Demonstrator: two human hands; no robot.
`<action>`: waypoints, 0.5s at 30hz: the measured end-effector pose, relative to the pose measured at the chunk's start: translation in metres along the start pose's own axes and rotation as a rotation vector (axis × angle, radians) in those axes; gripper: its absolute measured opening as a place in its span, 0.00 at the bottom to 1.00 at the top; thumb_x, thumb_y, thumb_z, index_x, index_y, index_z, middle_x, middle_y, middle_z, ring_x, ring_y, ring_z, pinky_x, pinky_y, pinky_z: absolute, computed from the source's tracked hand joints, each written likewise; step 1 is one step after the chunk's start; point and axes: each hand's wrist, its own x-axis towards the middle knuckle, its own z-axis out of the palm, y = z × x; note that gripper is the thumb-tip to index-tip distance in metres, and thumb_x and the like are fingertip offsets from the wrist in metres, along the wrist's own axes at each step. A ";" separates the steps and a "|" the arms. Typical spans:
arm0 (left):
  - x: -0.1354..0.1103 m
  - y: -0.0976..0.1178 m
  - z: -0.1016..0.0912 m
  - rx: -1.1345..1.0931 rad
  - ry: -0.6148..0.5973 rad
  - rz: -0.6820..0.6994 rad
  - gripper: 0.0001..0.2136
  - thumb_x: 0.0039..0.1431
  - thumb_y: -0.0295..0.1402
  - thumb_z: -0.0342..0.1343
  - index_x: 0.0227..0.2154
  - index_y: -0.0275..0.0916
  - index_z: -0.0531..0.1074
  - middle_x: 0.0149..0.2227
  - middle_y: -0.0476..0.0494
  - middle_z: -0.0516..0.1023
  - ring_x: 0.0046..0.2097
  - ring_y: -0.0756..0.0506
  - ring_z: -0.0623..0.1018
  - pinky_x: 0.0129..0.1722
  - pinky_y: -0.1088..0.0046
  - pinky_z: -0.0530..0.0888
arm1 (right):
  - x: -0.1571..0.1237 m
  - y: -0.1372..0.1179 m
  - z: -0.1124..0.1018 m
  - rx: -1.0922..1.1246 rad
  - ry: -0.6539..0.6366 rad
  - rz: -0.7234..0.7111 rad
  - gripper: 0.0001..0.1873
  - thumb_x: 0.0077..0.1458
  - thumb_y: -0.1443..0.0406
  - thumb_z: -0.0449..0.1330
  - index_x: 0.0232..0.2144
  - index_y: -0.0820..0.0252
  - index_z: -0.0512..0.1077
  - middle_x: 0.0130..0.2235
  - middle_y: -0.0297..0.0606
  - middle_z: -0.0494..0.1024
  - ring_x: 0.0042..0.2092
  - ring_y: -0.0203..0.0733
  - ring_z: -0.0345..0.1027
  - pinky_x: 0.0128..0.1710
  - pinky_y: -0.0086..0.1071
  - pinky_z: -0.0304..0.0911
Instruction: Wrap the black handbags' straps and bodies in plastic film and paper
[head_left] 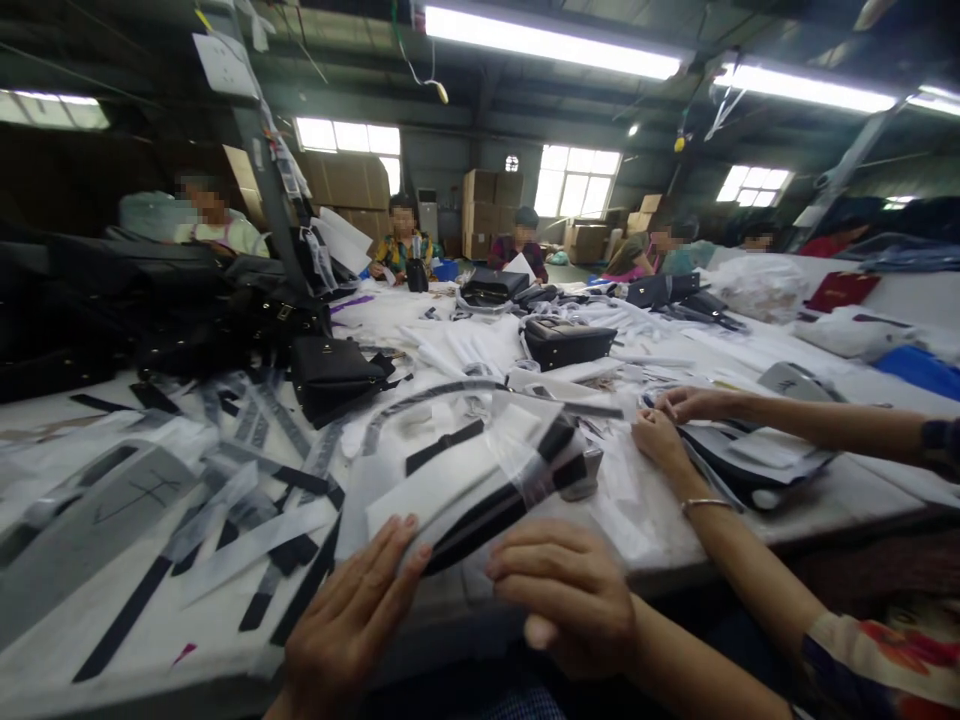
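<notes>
A black bag (469,530), partly covered by white padding (442,475) and clear plastic film (517,450), lies at the table's front edge. My left hand (360,605) rests with straight fingers against the padding at its near left end. Just right of the bag's lower side is my right hand (574,595), slightly blurred, its fingers loosely bent and the thumb apart, with nothing visible in it. A grey curved strip (397,395) arches behind the bag. Black strips (124,620) and a white strip (255,550) are strewn to the left.
A co-worker's hands (664,425) handle another dark bag piece (739,470) close on my right. Black bags (330,370) are heaped at the left. A grey panel (97,530) lies at the left edge. Several people sit across the white table (187,690).
</notes>
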 end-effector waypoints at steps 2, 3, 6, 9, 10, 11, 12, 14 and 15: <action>-0.014 0.009 0.005 -0.055 -0.056 0.052 0.20 0.65 0.18 0.51 0.58 0.36 0.71 0.58 0.39 0.75 0.59 0.42 0.74 0.58 0.67 0.69 | 0.013 0.001 -0.017 -0.032 0.014 0.110 0.13 0.67 0.64 0.52 0.47 0.59 0.74 0.40 0.45 0.82 0.45 0.44 0.76 0.48 0.38 0.73; -0.020 0.014 0.007 -0.080 -0.079 0.086 0.19 0.66 0.19 0.49 0.57 0.37 0.71 0.58 0.39 0.75 0.60 0.42 0.74 0.58 0.67 0.69 | 0.019 0.007 -0.022 -0.052 0.020 0.207 0.11 0.66 0.66 0.53 0.44 0.58 0.75 0.41 0.43 0.82 0.45 0.44 0.76 0.48 0.37 0.72; -0.035 0.025 0.015 -0.123 -0.092 0.171 0.20 0.69 0.21 0.44 0.57 0.41 0.72 0.59 0.43 0.74 0.60 0.43 0.73 0.58 0.68 0.69 | 0.034 0.048 -0.018 -0.111 -0.079 0.611 0.10 0.65 0.64 0.55 0.42 0.57 0.76 0.43 0.40 0.81 0.45 0.42 0.76 0.49 0.34 0.70; -0.037 0.031 0.018 -0.130 -0.066 0.165 0.19 0.70 0.23 0.45 0.57 0.43 0.72 0.58 0.44 0.75 0.59 0.44 0.74 0.58 0.69 0.69 | 0.046 0.104 0.006 -0.157 -0.378 0.936 0.12 0.63 0.61 0.58 0.45 0.59 0.77 0.45 0.39 0.82 0.46 0.43 0.76 0.48 0.32 0.69; -0.035 0.032 0.017 -0.127 -0.050 0.159 0.19 0.70 0.23 0.45 0.56 0.43 0.73 0.57 0.44 0.76 0.59 0.44 0.74 0.59 0.69 0.69 | 0.048 0.122 0.018 -0.167 -0.431 0.982 0.12 0.61 0.60 0.60 0.41 0.60 0.79 0.41 0.40 0.83 0.44 0.44 0.77 0.47 0.33 0.69; -0.032 0.032 0.017 -0.120 -0.042 0.152 0.19 0.70 0.23 0.45 0.56 0.43 0.73 0.57 0.45 0.76 0.59 0.44 0.75 0.59 0.70 0.69 | 0.050 0.138 0.030 -0.176 -0.480 1.029 0.11 0.60 0.59 0.61 0.36 0.61 0.80 0.37 0.41 0.83 0.42 0.45 0.77 0.45 0.33 0.69; -0.030 0.033 0.016 -0.113 -0.040 0.147 0.19 0.70 0.23 0.45 0.56 0.43 0.73 0.57 0.45 0.77 0.58 0.45 0.75 0.59 0.70 0.68 | 0.052 0.152 0.042 -0.185 -0.521 1.073 0.12 0.58 0.58 0.63 0.32 0.62 0.80 0.32 0.42 0.82 0.40 0.46 0.77 0.43 0.33 0.69; -0.026 0.034 0.015 -0.092 -0.040 0.146 0.19 0.70 0.23 0.43 0.55 0.44 0.74 0.55 0.47 0.78 0.57 0.46 0.76 0.59 0.72 0.68 | 0.054 0.173 0.066 -0.208 -0.567 1.156 0.14 0.56 0.57 0.66 0.31 0.64 0.79 0.32 0.44 0.81 0.40 0.46 0.77 0.44 0.35 0.70; -0.025 0.035 0.015 -0.080 -0.043 0.150 0.20 0.70 0.23 0.43 0.55 0.45 0.74 0.55 0.47 0.78 0.56 0.47 0.76 0.59 0.72 0.68 | 0.054 0.180 0.076 -0.215 -0.577 1.193 0.14 0.57 0.56 0.66 0.34 0.64 0.78 0.35 0.44 0.81 0.41 0.46 0.76 0.45 0.36 0.70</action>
